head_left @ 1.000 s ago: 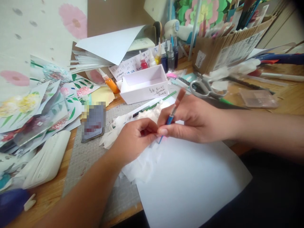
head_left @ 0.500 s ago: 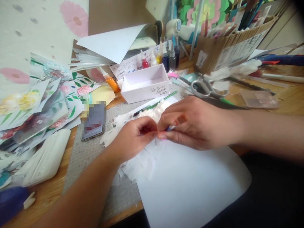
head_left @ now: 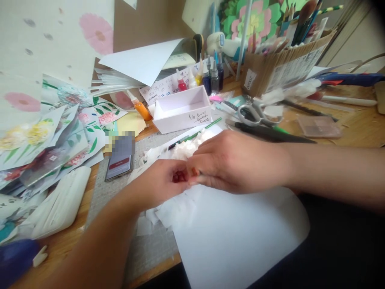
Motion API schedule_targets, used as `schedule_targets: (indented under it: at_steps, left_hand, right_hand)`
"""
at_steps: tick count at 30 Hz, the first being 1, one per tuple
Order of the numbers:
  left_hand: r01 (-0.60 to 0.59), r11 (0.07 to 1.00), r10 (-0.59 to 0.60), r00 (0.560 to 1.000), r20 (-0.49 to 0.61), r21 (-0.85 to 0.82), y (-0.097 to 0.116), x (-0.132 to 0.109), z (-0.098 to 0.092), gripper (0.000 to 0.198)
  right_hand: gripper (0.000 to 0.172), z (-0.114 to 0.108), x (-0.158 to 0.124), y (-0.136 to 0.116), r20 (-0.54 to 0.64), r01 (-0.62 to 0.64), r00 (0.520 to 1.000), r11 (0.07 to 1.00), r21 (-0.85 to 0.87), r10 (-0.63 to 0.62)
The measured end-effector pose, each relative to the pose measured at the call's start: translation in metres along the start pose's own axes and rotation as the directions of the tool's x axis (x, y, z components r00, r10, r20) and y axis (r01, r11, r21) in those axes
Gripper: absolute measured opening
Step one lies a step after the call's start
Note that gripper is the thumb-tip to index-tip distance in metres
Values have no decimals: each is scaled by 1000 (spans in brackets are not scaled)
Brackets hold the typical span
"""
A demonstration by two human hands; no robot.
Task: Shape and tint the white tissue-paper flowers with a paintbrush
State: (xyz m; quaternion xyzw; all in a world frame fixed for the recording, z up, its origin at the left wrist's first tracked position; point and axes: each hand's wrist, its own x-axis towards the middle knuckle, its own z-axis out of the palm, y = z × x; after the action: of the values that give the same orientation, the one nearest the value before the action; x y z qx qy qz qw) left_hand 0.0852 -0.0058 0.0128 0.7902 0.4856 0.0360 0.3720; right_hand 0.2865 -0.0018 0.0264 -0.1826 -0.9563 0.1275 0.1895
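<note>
My left hand (head_left: pixel 159 180) and my right hand (head_left: pixel 237 162) meet above the upper edge of a white sheet of paper (head_left: pixel 240 237). Both are closed, thumbs and fingertips pinched together where they touch. A small orange-brown spot shows at the right hand's fingers; whatever the two pinch is hidden. Behind the knuckles lies a crumpled heap of thin white paper (head_left: pixel 188 148). Torn white scraps (head_left: pixel 173 212) spread out below the left hand, over a grey cutting mat (head_left: pixel 153 253).
Beyond the hands stand a white open box (head_left: pixel 182 118) and several dropper bottles (head_left: pixel 214 80). Grey-handled scissors (head_left: pixel 254 114) lie at the right, near a cardboard box of brushes (head_left: pixel 288 64). To the left are a phone (head_left: pixel 120 160) and flower pictures (head_left: pixel 45 136).
Both hands have shifted slightly left and press closer together. A small bluish piece seen at my right fingers half a second ago is now hidden. The view has moved a little.
</note>
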Motion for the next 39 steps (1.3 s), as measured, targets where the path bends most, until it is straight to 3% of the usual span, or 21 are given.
schedule_targets:
  at_steps: [3, 6, 10, 13, 16, 19, 22, 25, 30, 39]
  left_hand:
    - [-65, 996, 56, 987, 151, 57, -4, -2, -7, 6]
    - [-236, 971, 217, 942, 255, 46, -1, -5, -11, 6]
    - [-341, 940, 321, 902, 289, 19, 8, -6, -2, 6]
    - [-331, 940, 305, 922, 238, 80, 11, -3, 10, 9]
    - [-249, 951, 233, 967, 105, 183, 10, 1, 18, 11]
    - [-152, 964, 167, 985, -50, 220, 7, 5, 24, 8]
    - [-116, 975, 142, 981, -129, 191, 5, 7, 27, 8]
    - [-101, 983, 125, 979, -160, 151, 3, 8, 30, 10]
    - [-106, 980, 139, 970, -199, 169, 3, 8, 30, 11]
    - [-42, 984, 76, 978, -192, 175, 3, 10, 27, 8]
  right_hand:
    - [21, -3, -5, 8, -120, -65, 989, 980, 190, 88]
    - [22, -8, -12, 13, -256, -122, 946, 949, 292, 200]
    - [23, -6, -14, 16, -203, -125, 962, 954, 273, 184]
    - [25, 1, -13, 18, -161, -100, 975, 950, 294, 153]
    - [25, 3, -14, 21, -164, -104, 973, 941, 324, 164]
    - [25, -1, -17, 23, -215, -135, 950, 920, 368, 225]
    - [25, -6, -21, 22, -299, -142, 914, 909, 392, 273]
    - [23, -8, -24, 20, -306, -88, 928, 923, 376, 213]
    - [25, -6, -25, 17, -201, -16, 977, 956, 292, 78]
    - [21, -3, -26, 16, -184, 94, 981, 986, 138, -68]
